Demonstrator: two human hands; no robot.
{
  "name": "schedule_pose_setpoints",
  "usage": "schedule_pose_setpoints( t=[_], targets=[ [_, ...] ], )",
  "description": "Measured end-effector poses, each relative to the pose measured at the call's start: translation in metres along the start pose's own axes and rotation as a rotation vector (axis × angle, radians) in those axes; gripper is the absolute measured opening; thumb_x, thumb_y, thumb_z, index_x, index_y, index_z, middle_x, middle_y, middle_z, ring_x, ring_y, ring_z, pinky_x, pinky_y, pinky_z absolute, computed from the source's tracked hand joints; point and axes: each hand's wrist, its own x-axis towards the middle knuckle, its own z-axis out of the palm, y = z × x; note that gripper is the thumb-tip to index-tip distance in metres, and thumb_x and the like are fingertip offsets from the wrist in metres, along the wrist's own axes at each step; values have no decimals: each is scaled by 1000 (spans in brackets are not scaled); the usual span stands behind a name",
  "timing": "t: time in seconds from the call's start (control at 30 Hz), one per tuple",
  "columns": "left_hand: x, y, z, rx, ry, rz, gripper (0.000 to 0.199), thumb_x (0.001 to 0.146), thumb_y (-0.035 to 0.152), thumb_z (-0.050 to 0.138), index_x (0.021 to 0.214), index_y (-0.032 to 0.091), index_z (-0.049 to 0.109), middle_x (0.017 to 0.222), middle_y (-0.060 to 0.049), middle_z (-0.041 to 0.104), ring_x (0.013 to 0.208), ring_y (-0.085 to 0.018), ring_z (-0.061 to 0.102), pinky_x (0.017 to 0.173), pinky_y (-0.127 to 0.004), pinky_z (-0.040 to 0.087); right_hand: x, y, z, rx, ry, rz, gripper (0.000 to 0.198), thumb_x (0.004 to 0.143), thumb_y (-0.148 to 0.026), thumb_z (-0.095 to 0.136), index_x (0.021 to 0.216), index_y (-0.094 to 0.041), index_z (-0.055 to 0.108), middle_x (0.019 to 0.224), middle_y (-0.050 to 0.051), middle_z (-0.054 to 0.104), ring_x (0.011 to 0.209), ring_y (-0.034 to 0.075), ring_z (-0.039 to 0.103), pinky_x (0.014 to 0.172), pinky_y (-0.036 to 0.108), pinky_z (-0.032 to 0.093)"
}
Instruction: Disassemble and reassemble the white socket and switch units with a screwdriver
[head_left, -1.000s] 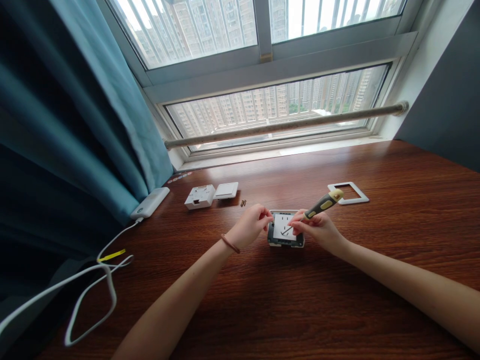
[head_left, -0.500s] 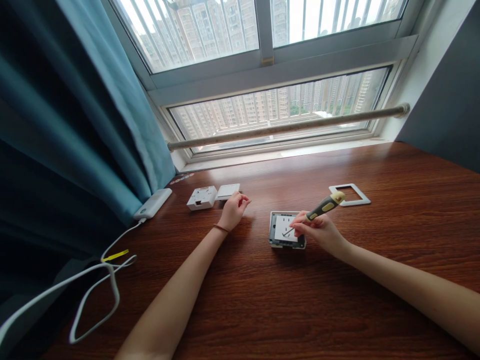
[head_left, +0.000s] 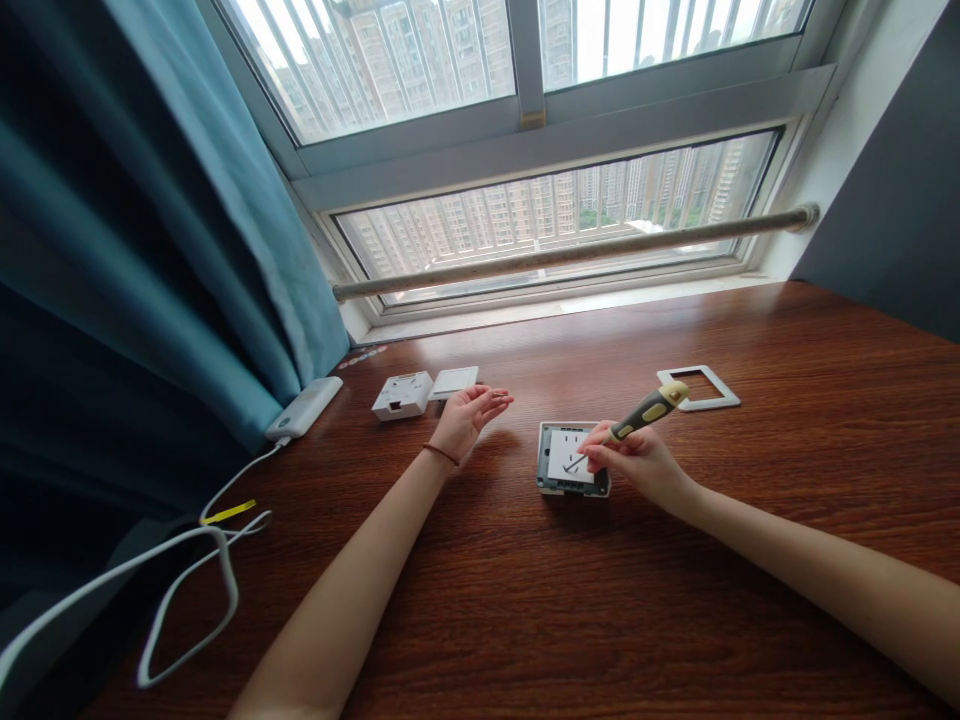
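Note:
My right hand [head_left: 637, 462] is wrapped round a screwdriver [head_left: 649, 411] with a grey and yellow handle. The thin shaft slants down to the left, its tip over the white face of a wall socket [head_left: 561, 458]. That socket lies face up in a shallow white box on the table, its grey mounting frame uncovered. My left hand [head_left: 466, 415] is off to the left, thumb and fingertips pinched together; whatever they hold is too small to name. Just behind it are a white switch panel [head_left: 454, 381], partly hidden by the hand, and a white mounting box [head_left: 403, 396].
A white cover frame [head_left: 721, 390] lies at the back right of the wooden table [head_left: 570, 620]. On the left are a white power bank [head_left: 309, 408], its white cable [head_left: 234, 590] and a yellow strip [head_left: 231, 512], beside a blue curtain [head_left: 247, 250]. A window stands behind.
My left hand has moved slightly right, away from the switch panel, and its fingers have stretched out more. My right hand and the screwdriver have hardly moved.

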Motion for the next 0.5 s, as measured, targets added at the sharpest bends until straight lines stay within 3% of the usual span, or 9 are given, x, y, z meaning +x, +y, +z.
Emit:
schedule_pose_setpoints(
  t=[0.17, 0.37, 0.5],
  targets=[
    [1, -5, -1, 52, 60, -9, 33, 63, 31, 75, 84, 10, 62, 94, -12, 68, 92, -21, 65, 83, -31, 52, 0, -2, 1, -1, 4, 6, 19, 74, -33, 66, 70, -16, 72, 70, 4, 61, 64, 14, 58, 55, 26, 47],
    [6, -17, -9, 374, 217, -15, 33, 62, 35, 73, 83, 10, 66, 78, -9, 70, 66, -18, 65, 61, -30, 52, 0, -2, 1, -7, 12, 6, 21, 74, -36, 66, 69, -16, 71, 70, 5, 62, 65, 15, 58, 55, 26, 47],
    [6, -19, -11, 705, 278, 6, 17, 62, 28, 71, 73, 15, 70, 75, -6, 70, 75, -21, 64, 73, -32, 49, 0, -2, 1, -34, 12, -24, 23, 75, -35, 66, 64, -15, 70, 71, 6, 63, 67, 15, 58, 57, 26, 47]
  ],
)
